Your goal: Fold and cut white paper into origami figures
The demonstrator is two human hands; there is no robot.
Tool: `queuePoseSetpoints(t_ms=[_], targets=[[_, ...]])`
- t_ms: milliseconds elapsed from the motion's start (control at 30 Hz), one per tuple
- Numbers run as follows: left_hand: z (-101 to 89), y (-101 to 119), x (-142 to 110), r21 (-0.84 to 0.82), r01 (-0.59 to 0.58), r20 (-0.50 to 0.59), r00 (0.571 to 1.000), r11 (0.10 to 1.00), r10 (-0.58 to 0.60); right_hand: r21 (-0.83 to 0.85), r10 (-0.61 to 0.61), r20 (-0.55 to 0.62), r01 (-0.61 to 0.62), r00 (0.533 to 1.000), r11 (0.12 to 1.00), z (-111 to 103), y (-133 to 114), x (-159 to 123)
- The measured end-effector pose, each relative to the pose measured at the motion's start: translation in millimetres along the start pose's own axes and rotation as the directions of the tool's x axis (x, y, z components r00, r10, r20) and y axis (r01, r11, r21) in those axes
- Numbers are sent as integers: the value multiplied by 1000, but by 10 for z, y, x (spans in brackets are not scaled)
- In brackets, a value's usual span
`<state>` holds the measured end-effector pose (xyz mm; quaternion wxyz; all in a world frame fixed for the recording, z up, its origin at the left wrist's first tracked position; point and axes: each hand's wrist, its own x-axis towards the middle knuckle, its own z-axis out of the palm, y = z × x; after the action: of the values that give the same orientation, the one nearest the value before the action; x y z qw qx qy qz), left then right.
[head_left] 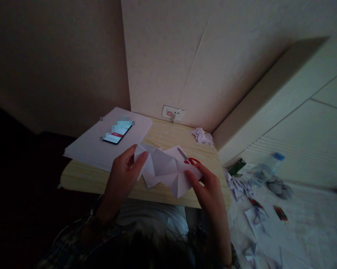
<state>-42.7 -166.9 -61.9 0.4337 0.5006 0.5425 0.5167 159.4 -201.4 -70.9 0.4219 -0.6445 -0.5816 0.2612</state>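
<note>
At the left, a stack of paper (86, 149) bears one phone (118, 133) and sticks out past the edge of the table (81, 177); a bump from the forearm could slide both off; the left hand (122, 173) pinches one end of a creased paper (164, 168) between thumb and fingers, and the right hand (209, 186) pinches the other, holding it above the table; pulling the hands apart could tear it along its folds; the scissors (191, 160) lie just beside the right fingers, so a careless sweep could snag them; counted, one phone, one pair of scissors, one held paper, two hands; the folded pieces (202, 136) at the far right corner overlap too much to count.
</note>
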Motion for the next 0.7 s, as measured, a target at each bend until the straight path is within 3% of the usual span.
queuePoseSetpoints(t_ms=[267, 500, 567, 700], targets=[[-61, 35, 15, -145, 213, 166, 968, 966, -189, -100, -2, 41, 6, 999, 995, -128, 149, 62], [-79, 10, 1, -254, 386, 353, 891, 887, -287, 71, 36, 85, -42, 996, 997, -106, 141, 47], [-73, 29, -16, -273, 411, 354, 884, 870, -306, 104, -3, 40, -1, 999, 995, -48, 101, 32], [-61, 75, -39, -284, 410, 348, 886, 867, -306, 31, -134, -186, 142, 973, 989, 70, 0, 9]])
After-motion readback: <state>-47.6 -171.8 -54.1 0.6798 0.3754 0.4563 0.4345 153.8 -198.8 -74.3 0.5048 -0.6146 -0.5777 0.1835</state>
